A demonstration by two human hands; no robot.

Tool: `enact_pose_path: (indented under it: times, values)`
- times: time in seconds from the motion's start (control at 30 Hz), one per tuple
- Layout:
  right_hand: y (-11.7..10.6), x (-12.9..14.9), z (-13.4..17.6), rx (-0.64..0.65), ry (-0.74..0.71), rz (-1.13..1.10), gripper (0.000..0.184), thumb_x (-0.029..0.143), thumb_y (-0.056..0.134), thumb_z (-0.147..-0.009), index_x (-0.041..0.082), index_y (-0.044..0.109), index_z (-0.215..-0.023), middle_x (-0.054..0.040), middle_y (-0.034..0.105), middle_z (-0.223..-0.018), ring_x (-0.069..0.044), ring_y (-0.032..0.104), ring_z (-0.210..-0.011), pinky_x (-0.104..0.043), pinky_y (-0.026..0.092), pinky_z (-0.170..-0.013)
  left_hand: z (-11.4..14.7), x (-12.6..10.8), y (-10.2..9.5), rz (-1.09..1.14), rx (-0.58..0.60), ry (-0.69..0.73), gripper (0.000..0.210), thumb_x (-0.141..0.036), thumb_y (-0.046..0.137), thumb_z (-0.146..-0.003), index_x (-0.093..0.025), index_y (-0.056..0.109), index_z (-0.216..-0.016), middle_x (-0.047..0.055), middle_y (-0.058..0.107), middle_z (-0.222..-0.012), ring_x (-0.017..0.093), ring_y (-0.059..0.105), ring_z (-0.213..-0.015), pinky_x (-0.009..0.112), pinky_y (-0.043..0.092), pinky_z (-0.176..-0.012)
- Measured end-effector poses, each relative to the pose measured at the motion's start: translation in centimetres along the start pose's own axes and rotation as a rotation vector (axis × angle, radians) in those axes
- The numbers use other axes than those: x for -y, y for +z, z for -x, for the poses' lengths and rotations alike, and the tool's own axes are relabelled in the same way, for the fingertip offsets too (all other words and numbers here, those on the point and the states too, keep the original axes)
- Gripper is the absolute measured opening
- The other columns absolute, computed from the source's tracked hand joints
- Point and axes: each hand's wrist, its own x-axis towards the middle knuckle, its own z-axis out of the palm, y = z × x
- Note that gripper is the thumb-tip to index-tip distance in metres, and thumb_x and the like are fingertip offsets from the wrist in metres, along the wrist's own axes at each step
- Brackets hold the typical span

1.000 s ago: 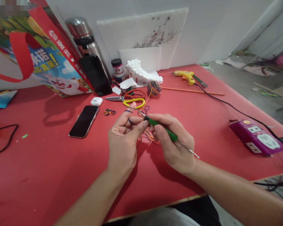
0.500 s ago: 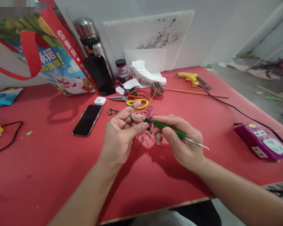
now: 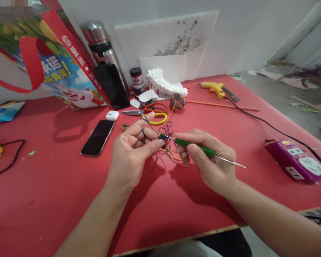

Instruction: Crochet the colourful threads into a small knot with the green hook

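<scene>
My right hand (image 3: 210,159) is closed around the green handle of a crochet hook (image 3: 195,146), whose thin metal shaft pokes out at both ends. Pinched between the thumb and fingers of my left hand (image 3: 133,151) is a small dark piece of crochet (image 3: 162,137), with dark yarn looped over the raised index finger. The hook's front end reaches this piece; its very tip is hard to make out. Loose multicoloured yarn (image 3: 173,155) lies tangled beneath, leading back to a yarn ball (image 3: 178,101).
Scissors (image 3: 133,112) lie just beyond my left hand. Left of them are a phone (image 3: 98,137) and a white earbud case (image 3: 112,115). A yellow glue gun (image 3: 212,87) with a trailing cord and a purple box (image 3: 296,159) sit rightward. A bag (image 3: 66,71) and a thermos (image 3: 95,32) stand behind.
My hands have drawn slightly apart, the left shifting left and the right shifting right with the hook. More of the hook's front shaft shows between them.
</scene>
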Motion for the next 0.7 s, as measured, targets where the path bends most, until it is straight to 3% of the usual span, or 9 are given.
enact_pose_path:
  times: [0.7]
  values:
    - [-1.6,0.6,-0.9,0.048,-0.04,0.019,0.019,0.026,0.073,-0.103,0.025,0.087,-0.116,-0.0061,0.075,-0.081,-0.017,0.065,-0.066,-0.029,0.05,-0.054,-0.3,-0.4,-1.0,-0.067,0.113,0.038,0.046,-0.006,0.096,-0.067,-0.023,0.089,-0.109,-0.003,0.068,-0.07,0.005,0.061,-0.067,0.012,0.053,-0.065]
